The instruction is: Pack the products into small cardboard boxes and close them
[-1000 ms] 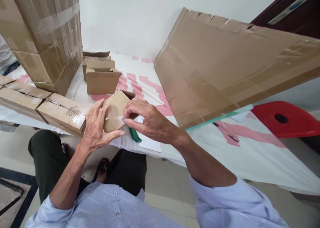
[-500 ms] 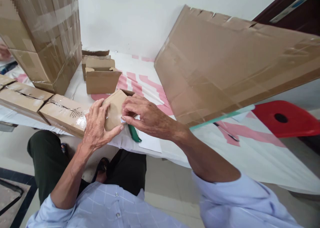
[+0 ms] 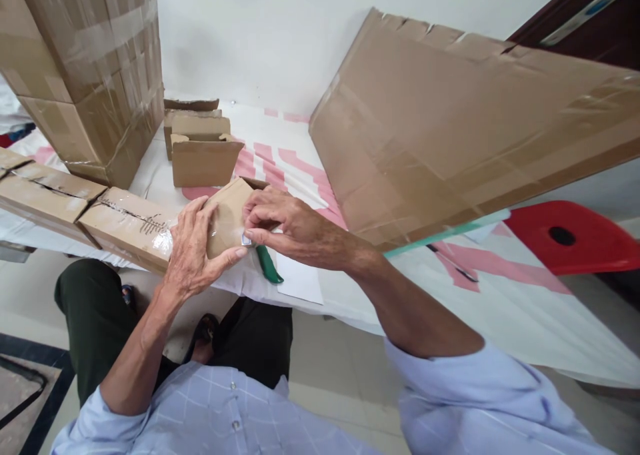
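Note:
In the head view, a small cardboard box (image 3: 227, 215) sits tilted near the front edge of the table. My left hand (image 3: 193, 248) is spread along its left side and grips it, thumb across the near face. My right hand (image 3: 285, 225) is closed in a pinch at the box's right edge. Its thumb tip presses on a small white and blue sticker (image 3: 246, 239) near the corner. Under the right hand, a green curved strip (image 3: 269, 266) and a white sheet of paper (image 3: 303, 280) lie on the cloth. My right fingers partly hide the box's far side.
Taped cardboard boxes (image 3: 125, 218) form a row on the left, with a tall wrapped stack (image 3: 100, 75) behind. Open boxes (image 3: 207, 162) stand farther back. A large cardboard sheet (image 3: 450, 122) leans at right, near a dark slim tool (image 3: 465, 274) and a red stool (image 3: 580, 238).
Both hands stay on the box almost unmoved; the right wrist has shifted slightly. A blurred skin-coloured shape at the far left edge is gone from view.

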`<state>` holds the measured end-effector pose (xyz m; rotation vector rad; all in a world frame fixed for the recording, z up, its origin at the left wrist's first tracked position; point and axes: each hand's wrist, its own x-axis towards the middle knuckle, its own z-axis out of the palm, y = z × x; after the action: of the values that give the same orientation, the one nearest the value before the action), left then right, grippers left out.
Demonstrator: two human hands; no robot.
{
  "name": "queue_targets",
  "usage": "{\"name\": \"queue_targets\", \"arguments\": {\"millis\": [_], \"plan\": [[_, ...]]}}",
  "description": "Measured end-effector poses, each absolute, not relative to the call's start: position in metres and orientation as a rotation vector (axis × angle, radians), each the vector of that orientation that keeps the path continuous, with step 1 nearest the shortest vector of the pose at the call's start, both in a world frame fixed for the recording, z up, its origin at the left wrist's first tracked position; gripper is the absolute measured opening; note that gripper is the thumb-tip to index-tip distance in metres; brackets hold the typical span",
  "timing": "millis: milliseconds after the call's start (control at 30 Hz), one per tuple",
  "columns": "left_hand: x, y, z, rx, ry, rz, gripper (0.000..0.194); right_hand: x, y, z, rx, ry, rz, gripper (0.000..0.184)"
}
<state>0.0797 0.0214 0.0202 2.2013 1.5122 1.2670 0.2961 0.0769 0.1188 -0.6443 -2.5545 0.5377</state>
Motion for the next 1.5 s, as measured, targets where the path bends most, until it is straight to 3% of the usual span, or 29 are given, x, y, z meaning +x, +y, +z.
{"name": "queue_targets", "arguments": {"millis": [567,967,1233,1500], "plan": [[0.093,0.019,0.041,2.077,1.596,1.276,0.078,0.294,0.075,0.111,-0.716,-2.597,0.259,0.024],[0.093,0.018,0.04,2.081,1.584,1.311,0.08,0.292,0.077,0.1,-0.754,-2.509,0.111,0.01],[0.092,0.016,0.041,2.059,1.579,1.297,0.08,0.293,0.073,0.096,-0.678,-2.563,-0.031,0.027],[0.088,0.015,0.039,2.078,1.569,1.303,0.079,0.309,0.066,0.097,-0.555,-2.647,-0.203,0.015]]}}
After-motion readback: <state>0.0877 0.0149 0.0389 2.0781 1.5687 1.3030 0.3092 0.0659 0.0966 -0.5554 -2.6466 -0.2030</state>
